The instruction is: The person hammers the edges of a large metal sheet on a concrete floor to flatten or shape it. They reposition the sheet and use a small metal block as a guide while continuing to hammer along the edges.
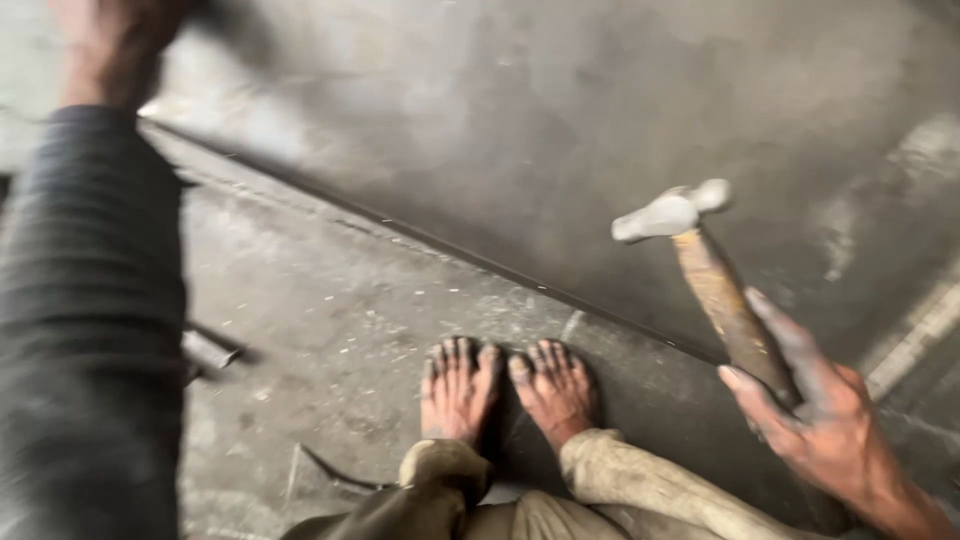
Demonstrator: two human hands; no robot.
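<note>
Right hand (825, 425): fingers (765, 400) clenching a wooden-handled, grey steel-headed hammer (700, 260) above a large grey metal sheet (600, 120). Left hand (115, 40) (blurred) is resting on the sheet; grip unclear.

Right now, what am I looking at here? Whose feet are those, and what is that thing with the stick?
There is one picture, taken by a camera worn on a person's head, looking down. So the bare feet belong to the person wearing it, who seems to be crouching on a dusty floor. The right hand holds a hammer by its wooden handle; the pale metal head points up. In front lies a big grey metal sheet. The left hand is raised at the top corner, too blurred to tell what it holds. A small metal pipe lies on the floor beside the dark sleeve.
</note>
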